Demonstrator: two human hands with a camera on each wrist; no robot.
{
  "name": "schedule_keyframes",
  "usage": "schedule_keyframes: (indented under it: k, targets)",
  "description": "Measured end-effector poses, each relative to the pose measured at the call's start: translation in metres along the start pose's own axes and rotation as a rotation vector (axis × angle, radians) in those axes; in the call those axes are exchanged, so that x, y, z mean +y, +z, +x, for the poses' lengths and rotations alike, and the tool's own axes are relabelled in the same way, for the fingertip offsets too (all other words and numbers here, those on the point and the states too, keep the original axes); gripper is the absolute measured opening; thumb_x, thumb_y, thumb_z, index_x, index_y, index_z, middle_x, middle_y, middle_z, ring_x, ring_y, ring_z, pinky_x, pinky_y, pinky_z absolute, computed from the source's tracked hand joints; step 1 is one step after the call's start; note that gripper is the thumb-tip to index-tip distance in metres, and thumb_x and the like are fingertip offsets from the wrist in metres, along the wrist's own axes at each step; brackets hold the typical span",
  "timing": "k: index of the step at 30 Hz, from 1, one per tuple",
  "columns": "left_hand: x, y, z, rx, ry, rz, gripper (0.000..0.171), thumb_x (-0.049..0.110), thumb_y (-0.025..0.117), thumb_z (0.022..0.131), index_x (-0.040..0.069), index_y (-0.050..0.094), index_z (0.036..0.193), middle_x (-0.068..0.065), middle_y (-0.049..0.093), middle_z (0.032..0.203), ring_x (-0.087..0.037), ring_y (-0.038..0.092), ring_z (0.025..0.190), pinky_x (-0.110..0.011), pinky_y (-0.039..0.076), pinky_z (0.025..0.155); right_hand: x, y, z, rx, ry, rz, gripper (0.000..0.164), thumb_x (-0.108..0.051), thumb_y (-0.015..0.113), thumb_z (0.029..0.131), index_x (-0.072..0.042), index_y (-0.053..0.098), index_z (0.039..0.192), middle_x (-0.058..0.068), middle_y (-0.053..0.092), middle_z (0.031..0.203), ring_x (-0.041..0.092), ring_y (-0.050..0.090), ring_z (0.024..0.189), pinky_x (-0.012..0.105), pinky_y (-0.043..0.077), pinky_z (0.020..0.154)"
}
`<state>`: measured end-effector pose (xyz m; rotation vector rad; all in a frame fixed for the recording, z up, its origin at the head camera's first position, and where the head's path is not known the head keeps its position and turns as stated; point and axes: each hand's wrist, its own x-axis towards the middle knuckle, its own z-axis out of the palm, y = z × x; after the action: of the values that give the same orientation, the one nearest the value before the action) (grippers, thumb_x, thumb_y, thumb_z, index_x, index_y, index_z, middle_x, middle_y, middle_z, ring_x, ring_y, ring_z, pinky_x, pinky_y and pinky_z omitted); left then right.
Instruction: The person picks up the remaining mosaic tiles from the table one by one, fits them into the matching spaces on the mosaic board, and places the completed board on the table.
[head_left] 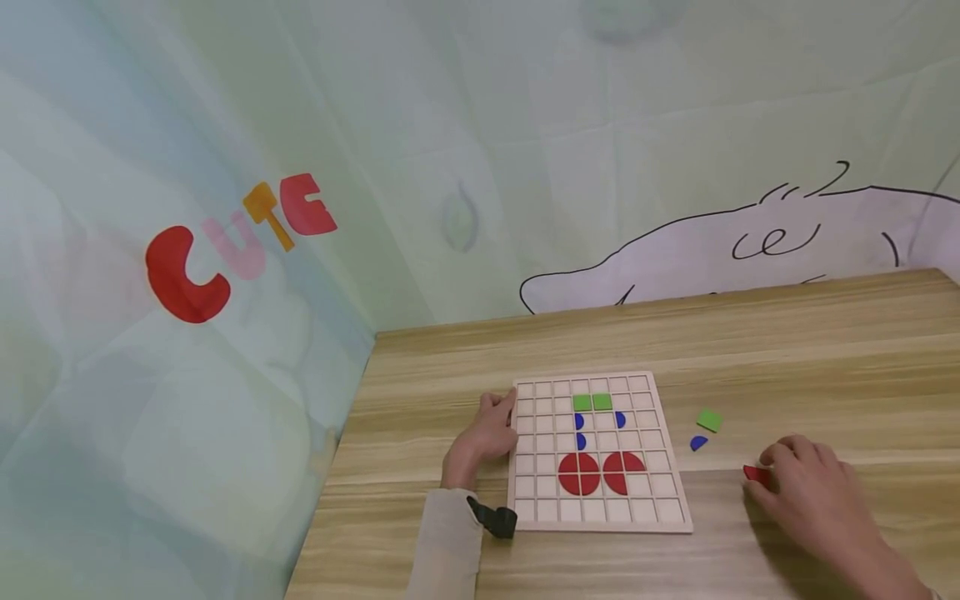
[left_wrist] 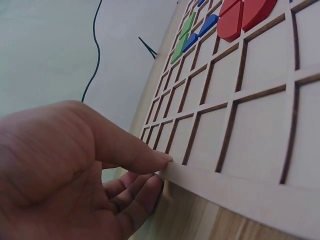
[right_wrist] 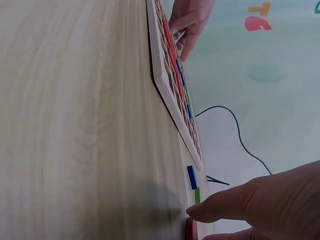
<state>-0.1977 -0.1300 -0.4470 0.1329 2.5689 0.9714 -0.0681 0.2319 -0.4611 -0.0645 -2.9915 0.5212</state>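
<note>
A pale wooden grid board (head_left: 600, 527) lies on the table. My left hand (head_left: 489, 433) grips its left edge; in the left wrist view the thumb (left_wrist: 155, 161) rests on the rim and the other fingers curl beside it. On the board are red quarter-circle pieces (head_left: 579, 475), one group forming a full circle and the other three quarters of one. Above them sit blue half-circles (head_left: 581, 442) and two green squares (head_left: 582, 403). To the right of the board, my right hand (head_left: 813, 496) pinches a red quarter-circle piece (head_left: 756, 475) at the tabletop.
A loose green square (head_left: 708, 420) and a blue half-circle (head_left: 699, 442) lie between the board and my right hand. Behind the wooden table (head_left: 450, 358) hangs a printed cloth (head_left: 465, 150), and another side of it runs along the left.
</note>
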Motion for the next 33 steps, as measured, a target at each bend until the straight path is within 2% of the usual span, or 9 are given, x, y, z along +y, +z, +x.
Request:
schedule_keyframes:
  k: [4, 9, 14, 22, 28, 33]
  targets:
    - [-0.001, 0.001, 0.001, 0.001, 0.003, 0.0, 0.077, -0.008, 0.043, 0.082, 0.012, 0.021, 0.153, -0.014, 0.027, 0.137, -0.027, 0.037, 0.116, -0.033, 0.034, 0.079, 0.003, 0.0, -0.001, -0.01, 0.027, 0.007, 0.02, -0.023, 0.076, 0.077, -0.008, 0.062, 0.076, 0.031, 0.052, 0.106, 0.05, 0.045, 0.096, 0.063, 0.034, 0.08]
    - [0.0, 0.001, 0.0, -0.001, 0.006, -0.005, 0.076, -0.008, 0.042, 0.082, 0.01, 0.021, 0.153, -0.016, 0.027, 0.137, -0.028, 0.037, 0.115, -0.033, 0.034, 0.075, 0.004, 0.001, -0.002, -0.018, 0.049, 0.01, 0.02, -0.024, 0.075, 0.079, -0.007, 0.063, 0.078, 0.032, 0.051, 0.108, 0.051, 0.044, 0.098, 0.065, 0.033, 0.081]
    - [-0.001, 0.001, 0.0, 0.004, 0.005, -0.01, 0.076, -0.008, 0.043, 0.082, 0.01, 0.022, 0.153, -0.015, 0.028, 0.135, -0.028, 0.038, 0.114, -0.033, 0.034, 0.077, 0.006, 0.004, -0.004, 0.021, 0.018, -0.006, 0.02, -0.019, 0.076, 0.077, -0.004, 0.063, 0.082, 0.031, 0.052, 0.106, 0.048, 0.047, 0.095, 0.062, 0.035, 0.078]
    - [-0.002, 0.001, 0.0, -0.001, 0.02, -0.007, 0.075, -0.007, 0.042, 0.083, 0.01, 0.022, 0.153, -0.016, 0.027, 0.135, -0.027, 0.037, 0.114, -0.033, 0.035, 0.08, 0.008, 0.007, -0.003, 0.076, -0.047, -0.005, 0.019, -0.018, 0.078, 0.074, -0.005, 0.065, 0.078, 0.028, 0.055, 0.104, 0.046, 0.048, 0.094, 0.059, 0.037, 0.077]
    - [0.0, 0.0, 0.0, -0.005, 0.021, -0.012, 0.075, -0.007, 0.042, 0.083, 0.009, 0.021, 0.153, -0.016, 0.027, 0.135, -0.027, 0.037, 0.114, -0.033, 0.034, 0.078, 0.004, 0.005, 0.002, 0.165, -0.157, 0.021, 0.022, -0.023, 0.081, 0.069, -0.009, 0.067, 0.077, 0.024, 0.059, 0.102, 0.043, 0.051, 0.095, 0.057, 0.039, 0.08]
    - [0.001, -0.001, -0.001, -0.013, 0.029, -0.018, 0.074, -0.008, 0.041, 0.083, 0.008, 0.02, 0.153, -0.016, 0.026, 0.133, -0.027, 0.038, 0.112, -0.033, 0.034, 0.076, -0.005, 0.003, 0.01, 0.232, -0.306, 0.072, 0.025, -0.017, 0.085, 0.062, -0.009, 0.068, 0.079, 0.016, 0.061, 0.099, 0.036, 0.055, 0.092, 0.052, 0.042, 0.081]
